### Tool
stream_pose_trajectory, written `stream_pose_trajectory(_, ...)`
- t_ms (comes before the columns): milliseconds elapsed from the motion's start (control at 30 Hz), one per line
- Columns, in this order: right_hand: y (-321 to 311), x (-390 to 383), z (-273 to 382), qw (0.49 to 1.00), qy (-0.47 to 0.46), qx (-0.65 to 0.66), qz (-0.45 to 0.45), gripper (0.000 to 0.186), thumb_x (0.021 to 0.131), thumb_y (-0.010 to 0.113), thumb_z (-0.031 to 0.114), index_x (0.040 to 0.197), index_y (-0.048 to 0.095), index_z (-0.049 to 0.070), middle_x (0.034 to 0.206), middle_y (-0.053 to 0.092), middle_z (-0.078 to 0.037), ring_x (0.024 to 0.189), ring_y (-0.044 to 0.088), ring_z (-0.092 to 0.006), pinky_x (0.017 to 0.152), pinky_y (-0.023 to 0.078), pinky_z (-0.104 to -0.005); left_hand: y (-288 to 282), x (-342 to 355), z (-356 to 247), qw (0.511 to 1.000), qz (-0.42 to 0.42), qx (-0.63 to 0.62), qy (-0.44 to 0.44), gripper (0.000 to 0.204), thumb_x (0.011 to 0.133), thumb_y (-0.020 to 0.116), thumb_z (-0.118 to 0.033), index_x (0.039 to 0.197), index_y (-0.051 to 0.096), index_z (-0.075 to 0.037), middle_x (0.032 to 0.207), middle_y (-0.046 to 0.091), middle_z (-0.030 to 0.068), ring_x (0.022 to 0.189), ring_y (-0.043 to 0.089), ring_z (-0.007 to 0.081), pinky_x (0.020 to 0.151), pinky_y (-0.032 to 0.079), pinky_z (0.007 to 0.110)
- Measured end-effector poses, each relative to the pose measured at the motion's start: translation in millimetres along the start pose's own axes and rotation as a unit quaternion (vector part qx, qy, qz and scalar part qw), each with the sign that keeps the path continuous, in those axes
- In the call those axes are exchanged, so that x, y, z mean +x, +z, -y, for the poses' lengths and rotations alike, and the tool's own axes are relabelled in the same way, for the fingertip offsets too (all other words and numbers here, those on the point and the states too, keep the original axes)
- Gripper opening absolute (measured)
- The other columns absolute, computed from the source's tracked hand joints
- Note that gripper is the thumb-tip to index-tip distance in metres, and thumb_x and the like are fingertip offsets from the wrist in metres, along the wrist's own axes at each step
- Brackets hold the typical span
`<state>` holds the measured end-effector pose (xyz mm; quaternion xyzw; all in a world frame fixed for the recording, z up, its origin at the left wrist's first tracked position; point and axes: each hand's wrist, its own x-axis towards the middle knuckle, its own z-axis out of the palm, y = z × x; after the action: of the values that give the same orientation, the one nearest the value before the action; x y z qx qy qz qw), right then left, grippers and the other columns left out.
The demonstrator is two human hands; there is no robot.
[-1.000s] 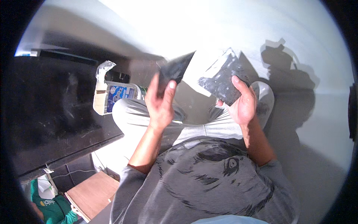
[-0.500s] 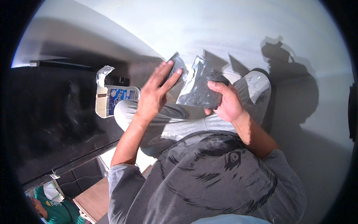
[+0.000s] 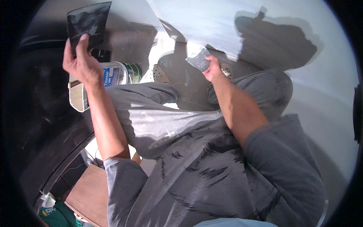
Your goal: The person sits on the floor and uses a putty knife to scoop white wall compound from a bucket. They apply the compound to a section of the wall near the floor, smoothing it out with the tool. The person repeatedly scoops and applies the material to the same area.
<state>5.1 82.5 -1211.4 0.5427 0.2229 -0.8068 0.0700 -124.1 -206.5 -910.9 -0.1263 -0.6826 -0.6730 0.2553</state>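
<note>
My left hand (image 3: pixel 82 62) is raised at the upper left, thumb and fingers closed on the lower edge of a thin, dark, roughly square putty spreader (image 3: pixel 90 22). Greyish smears mark its face. Further right and lower, over the floor between my knees and the white wall, my right hand (image 3: pixel 214 69) grips a second flat spreader (image 3: pixel 198 59). That one looks grey, with a pale coating on the side facing up. The two spreaders are well apart, and neither visibly touches the wall. The fingers behind each spreader are partly hidden.
Beside my left forearm stand a cut-open whitish container (image 3: pixel 77 96), a can with a blue label (image 3: pixel 112 76) and a green can (image 3: pixel 133 72). A glossy black panel (image 3: pixel 41 109) fills the left; a pale wall (image 3: pixel 211 22) rises ahead. A brown board (image 3: pixel 89 193) and a person in green (image 3: pixel 56 215) are lower left.
The two spreaders, close together before, have separated. My left hand went up and left with one; my right hand moved forward with the other. The view has shifted too.
</note>
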Motion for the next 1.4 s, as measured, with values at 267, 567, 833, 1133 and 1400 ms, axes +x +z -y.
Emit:
stream_pose_trajectory(267,2,109,-68,0.974,-0.004,0.207,-0.09,0.033,0.083,0.064,0.02,0.114,0.055,0.016,0.114,0.055,-0.004,0.102,0.052,-0.021,0.09,0.045,-0.0393,-17,5,5,0.986,-0.087,0.131,-0.056,0.021,0.091,0.066,-0.006,0.11,0.066,0.005,0.104,0.071,0.0153,0.092,0.07,0.0207,0.072,0.057,0.028)
stream_pose_trajectory(567,24,134,-56,0.975,-0.039,0.214,-0.051,0.033,0.096,0.054,0.015,0.126,0.045,0.004,0.119,0.054,-0.014,0.106,0.055,-0.026,0.103,0.044,-0.0418,-47,13,16,0.984,-0.047,0.166,-0.039,0.02,0.088,0.067,-0.004,0.106,0.07,0.004,0.105,0.071,0.0167,0.092,0.071,0.0235,0.073,0.058,0.032)
stream_pose_trajectory(833,26,147,-47,0.975,-0.041,0.208,-0.07,0.023,0.098,0.051,0.014,0.118,0.049,0.004,0.112,0.058,-0.013,0.101,0.059,-0.0268,0.095,0.05,-0.0416,-45,12,18,0.988,-0.038,0.147,-0.028,0.022,0.089,0.065,-0.004,0.108,0.069,0.006,0.109,0.07,0.0184,0.095,0.07,0.0265,0.077,0.058,0.034)
stream_pose_trajectory(1133,51,131,-31,0.979,-0.056,0.197,0.004,0.036,0.097,0.05,0.016,0.128,0.043,-0.001,0.128,0.048,-0.015,0.116,0.052,-0.026,0.099,0.049,-0.0389,-63,15,18,0.963,-0.002,0.268,-0.014,0.041,0.081,0.063,0.012,0.115,0.072,-0.01,0.113,0.067,0.012,0.102,0.068,0.0237,0.084,0.057,0.033)
stream_pose_trajectory(1400,46,113,-13,0.966,-0.052,0.249,0.039,0.028,0.094,0.051,0.014,0.117,0.048,-0.003,0.115,0.05,-0.012,0.1,0.052,-0.0243,0.088,0.05,-0.0367,-35,13,10,0.948,-0.007,0.317,-0.025,0.045,0.076,0.068,0.011,0.115,0.072,-0.012,0.114,0.067,0.0113,0.101,0.068,0.0225,0.084,0.057,0.029)
